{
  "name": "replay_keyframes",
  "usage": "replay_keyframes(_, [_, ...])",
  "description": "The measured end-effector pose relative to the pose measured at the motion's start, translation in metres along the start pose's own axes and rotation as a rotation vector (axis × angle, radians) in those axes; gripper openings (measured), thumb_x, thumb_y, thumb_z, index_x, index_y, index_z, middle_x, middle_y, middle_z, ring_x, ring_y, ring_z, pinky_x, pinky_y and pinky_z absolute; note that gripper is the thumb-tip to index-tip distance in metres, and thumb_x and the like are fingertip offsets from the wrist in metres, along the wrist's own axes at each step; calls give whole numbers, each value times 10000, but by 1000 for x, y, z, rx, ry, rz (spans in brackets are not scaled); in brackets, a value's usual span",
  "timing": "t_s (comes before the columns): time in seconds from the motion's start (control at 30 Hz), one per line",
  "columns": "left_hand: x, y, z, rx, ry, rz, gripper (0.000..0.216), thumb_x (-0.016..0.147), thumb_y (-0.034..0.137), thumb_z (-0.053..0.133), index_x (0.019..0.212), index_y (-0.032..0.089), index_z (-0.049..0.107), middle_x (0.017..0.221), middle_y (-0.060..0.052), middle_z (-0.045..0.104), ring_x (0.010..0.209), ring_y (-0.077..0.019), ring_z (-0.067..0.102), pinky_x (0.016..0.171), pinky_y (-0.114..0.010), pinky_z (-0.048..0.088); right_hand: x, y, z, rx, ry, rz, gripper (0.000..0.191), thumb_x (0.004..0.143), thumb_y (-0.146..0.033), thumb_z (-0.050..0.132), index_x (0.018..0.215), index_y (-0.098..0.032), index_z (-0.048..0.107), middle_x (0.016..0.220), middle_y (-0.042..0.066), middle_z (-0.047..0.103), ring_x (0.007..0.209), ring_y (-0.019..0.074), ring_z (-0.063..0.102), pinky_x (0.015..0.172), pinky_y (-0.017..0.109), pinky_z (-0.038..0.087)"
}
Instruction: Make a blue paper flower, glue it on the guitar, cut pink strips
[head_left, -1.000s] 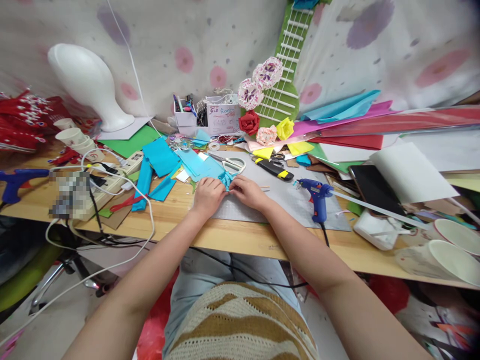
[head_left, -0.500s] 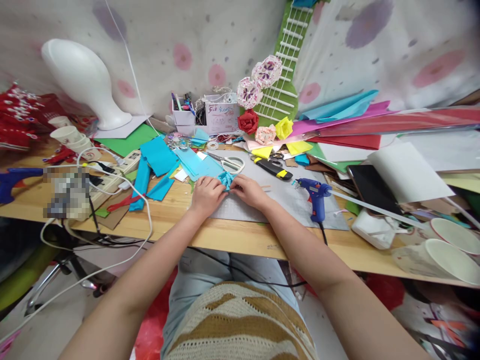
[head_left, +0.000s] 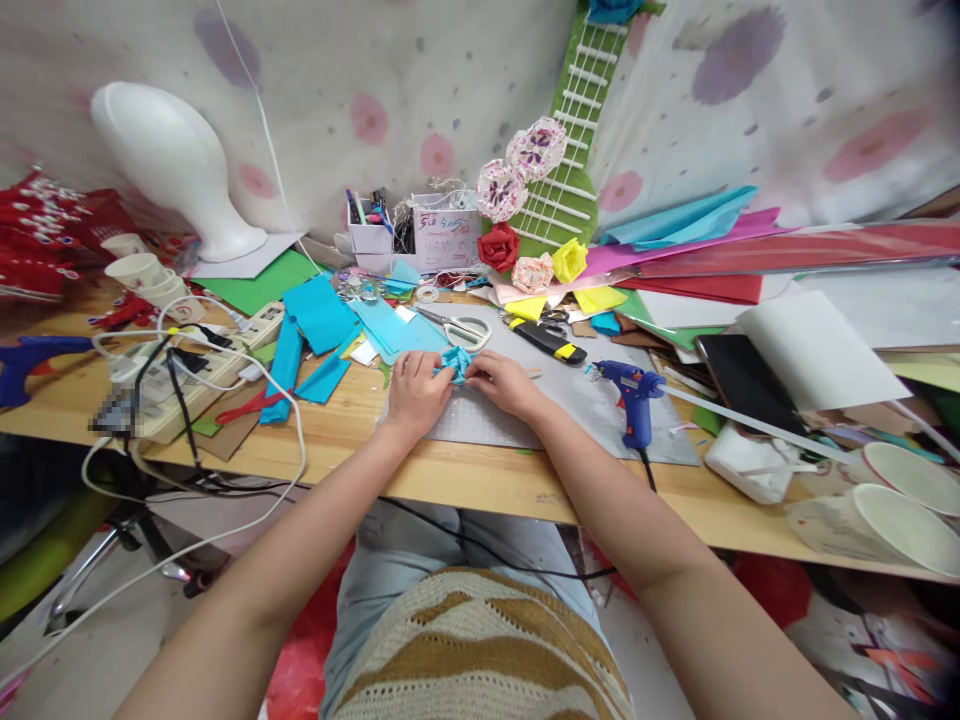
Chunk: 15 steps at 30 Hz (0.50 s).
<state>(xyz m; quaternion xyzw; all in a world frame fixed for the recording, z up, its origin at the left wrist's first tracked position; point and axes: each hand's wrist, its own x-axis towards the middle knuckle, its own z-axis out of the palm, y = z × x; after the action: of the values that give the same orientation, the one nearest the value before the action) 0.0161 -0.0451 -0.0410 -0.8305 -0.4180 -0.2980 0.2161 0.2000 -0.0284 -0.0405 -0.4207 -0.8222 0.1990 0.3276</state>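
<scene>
A crumpled blue paper piece [head_left: 454, 362] is pinched between two bare hands over a grey cutting mat [head_left: 570, 405].

In the head view, the paper is gripped at the mat's far left corner, the left hand [head_left: 415, 392] closed on its left side and the right hand [head_left: 504, 383] on its right, fingertips pressed together around it. White-handled scissors [head_left: 461, 327] are seen just beyond the mat's far edge, a blue glue gun [head_left: 632, 392] is stood on its right part, and blue paper sheets [head_left: 322, 315] are scattered to its left.
</scene>
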Motion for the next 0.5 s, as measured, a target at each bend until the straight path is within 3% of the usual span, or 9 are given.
replay_keyframes(0.33, [3, -6, 11, -44, 60, 0, 164, 850, 199, 485, 848, 232, 645, 878, -63, 619, 885, -208, 489, 859, -364, 325, -1, -1, 2, -10, -9, 103, 41, 746, -148, 605, 756, -188, 603, 792, 7, 624, 713, 123, 544, 694, 243, 405])
replay_keyframes(0.5, [2, -4, 3, -73, 24, -263, 129, 768, 267, 571, 857, 182, 610, 914, -103, 612, 926, -248, 505, 869, -400, 331, 0, -1, 4, 71, 81, 89, 30, 736, -157, 596, 729, -185, 591, 842, 21, 644, 773, 133, 571, 704, 247, 425])
